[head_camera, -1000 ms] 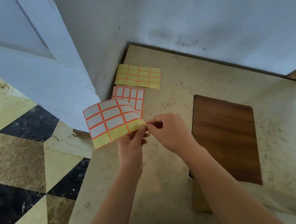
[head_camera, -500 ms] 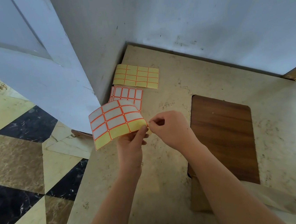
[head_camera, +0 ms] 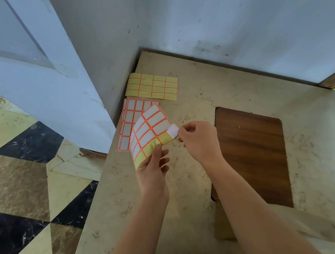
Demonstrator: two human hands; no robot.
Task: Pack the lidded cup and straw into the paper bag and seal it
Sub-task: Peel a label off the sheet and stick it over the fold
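My left hand (head_camera: 151,170) holds up a curved sticker sheet (head_camera: 149,132) with white labels in orange frames; its lower row shows bare yellow backing. My right hand (head_camera: 198,140) pinches one white sticker (head_camera: 173,130) by its edge, lifted partly off the sheet's lower right corner. A brown paper edge (head_camera: 222,224), possibly the bag, pokes out under my right forearm near the table's front. No cup or straw is in view.
A second orange-framed sticker sheet (head_camera: 129,120) and a used yellow backing sheet (head_camera: 152,89) lie on the marble table (head_camera: 189,186) by the wall corner. A dark wooden board (head_camera: 252,155) lies to the right. The table's left edge drops to a tiled floor (head_camera: 23,183).
My right hand has peeled a white sticker away from the sheet's corner. My left hand has tilted the sheet more upright and moved it slightly right.
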